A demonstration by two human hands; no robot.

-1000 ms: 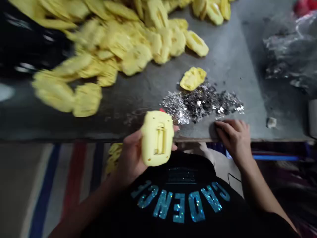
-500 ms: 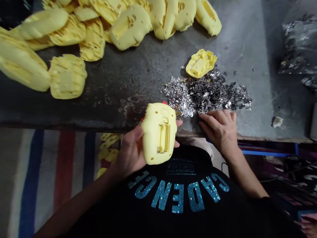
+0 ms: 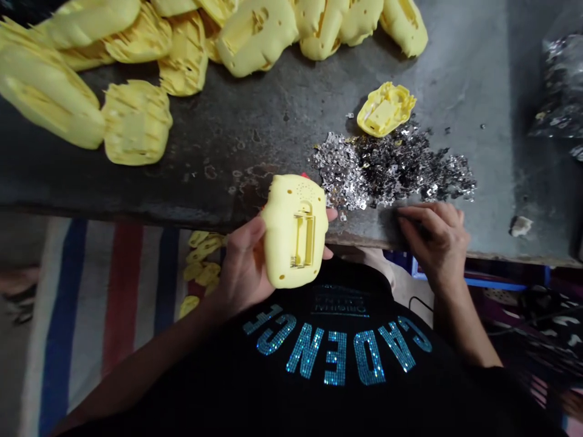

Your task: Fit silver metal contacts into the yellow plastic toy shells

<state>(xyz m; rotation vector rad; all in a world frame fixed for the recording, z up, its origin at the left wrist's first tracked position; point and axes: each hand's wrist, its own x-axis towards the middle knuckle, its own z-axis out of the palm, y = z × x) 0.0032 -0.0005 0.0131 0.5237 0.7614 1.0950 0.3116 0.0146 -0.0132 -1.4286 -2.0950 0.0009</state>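
Drawing R fingers (image 3: 428,215) in from a flat spread to a loose curl, not clenched, nothing visibly grasped, tips resting on dark scuffed surface (image 3: 273,136) nr its near edge. Using those fingers of R hand (image 3: 435,246) right beside heap of silver & dark sequins (image 3: 392,170), which starts just beyond the fingertips.

Keeping L fingers (image 3: 331,213) wrapped round back of yellow plastic shell (image 3: 294,230), L hand (image 3: 243,267) grasping it firmly, narrow recessed slot facing up, shell held just over surface edge & left of R fingers, not touching heap.

Working w/ 2nd yellow shell (image 3: 386,109) sitting open side up on far side of heap, well past R fingers, so sequins lying btwn fingers & that shell. Leaving big pile of yellow shells (image 3: 186,54) spread across surface, well beyond L fingers. Keeping small white scrap (image 3: 521,226) a little right of R fingers, plastic bag w/ shiny contents (image 3: 562,91) further right & beyond.

Leaning over striped floor mat (image 3: 122,291) below surface edge, left of L fingers, small yellow pieces (image 3: 200,261) lying on it nr L hand. Wearing black shirt (image 3: 337,358) w/ sparkly teal lettering.
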